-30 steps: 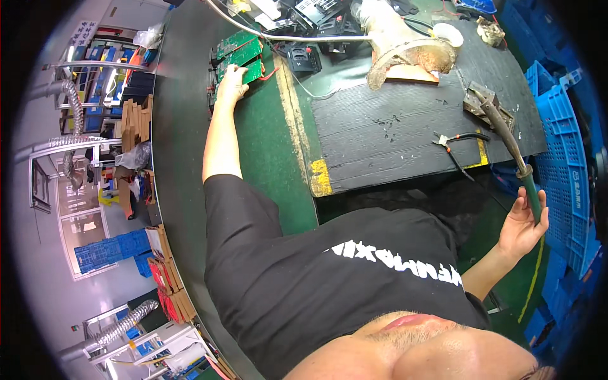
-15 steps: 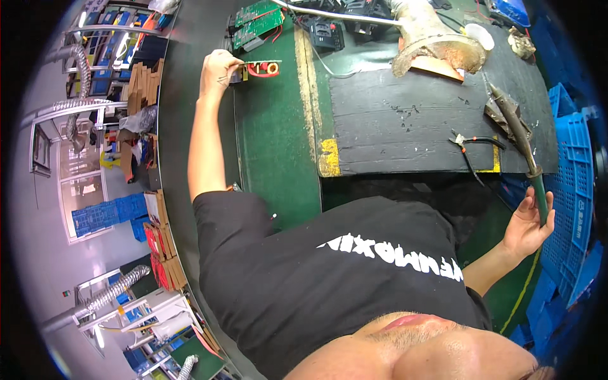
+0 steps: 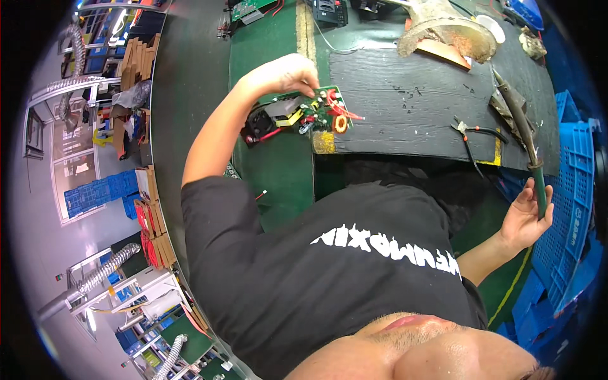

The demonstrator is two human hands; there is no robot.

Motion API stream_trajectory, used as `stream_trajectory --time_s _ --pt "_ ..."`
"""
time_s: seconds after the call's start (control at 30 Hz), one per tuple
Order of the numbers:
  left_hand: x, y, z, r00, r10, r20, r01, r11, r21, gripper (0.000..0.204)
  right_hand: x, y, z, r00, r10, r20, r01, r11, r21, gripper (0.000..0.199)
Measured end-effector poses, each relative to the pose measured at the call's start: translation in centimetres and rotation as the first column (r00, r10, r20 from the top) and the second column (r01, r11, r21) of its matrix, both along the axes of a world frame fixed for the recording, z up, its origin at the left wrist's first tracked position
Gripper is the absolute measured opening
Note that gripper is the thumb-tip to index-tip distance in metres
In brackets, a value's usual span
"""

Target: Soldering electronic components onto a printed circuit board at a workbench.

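My left hand (image 3: 286, 73) grips the upper edge of a green circuit board (image 3: 322, 109) and holds it over the left front corner of the black work mat (image 3: 380, 126). The board carries a copper-wound ring coil, red wires, and a black fan-like block at its left end. On the right, my right hand (image 3: 527, 215) is closed around the green handle of a soldering iron (image 3: 537, 180). Its long metal barrel points away over a dark angular metal piece. Between the hands lie small cutters (image 3: 467, 133) with black and orange handles.
A dirty, pale flared funnel (image 3: 446, 38) stands at the back of the mat, beside a wooden block (image 3: 443, 54). Another green board (image 3: 253, 9) lies at the far left. Blue crates (image 3: 570, 202) line the right side.
My left hand has moved right and nearer with the circuit board, which has turned so its component side shows. My right hand and the soldering iron have barely moved.
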State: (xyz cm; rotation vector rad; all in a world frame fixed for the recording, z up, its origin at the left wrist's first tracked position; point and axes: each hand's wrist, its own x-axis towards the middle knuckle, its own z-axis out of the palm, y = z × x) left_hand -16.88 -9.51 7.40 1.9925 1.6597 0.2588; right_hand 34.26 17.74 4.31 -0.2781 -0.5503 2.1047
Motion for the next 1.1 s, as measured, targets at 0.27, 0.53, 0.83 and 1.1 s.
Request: stream_trajectory --time_s 0.27,0.53,0.83,1.1 --pt "-1.2 6.3 0.0 0.751 0.335 -0.568 -0.185 0.934 0.306 0.028 3.3 -1.8 -0.2 0.995 -0.099 -0.029 0.099 0.995 -0.013 0.037" --pt "-2.9 12.1 -6.6 0.324 0.522 -0.789 -0.106 0.849 0.518 0.018 5.2 -0.6 -2.5 0.995 -0.093 -0.021 0.091 0.992 -0.089 0.039" --pt "-1.9 8.4 -5.8 0.431 0.7 -0.57 -0.18 0.685 0.706 0.018 6.2 1.3 -1.9 0.993 -0.115 0.016 0.116 0.986 -0.122 0.037" --pt "5.0 3.5 -3.0 0.599 0.76 0.253 -0.672 0.305 0.675 0.015 5.9 1.9 -0.5 0.996 -0.086 -0.01 0.085 0.993 -0.08 0.037"
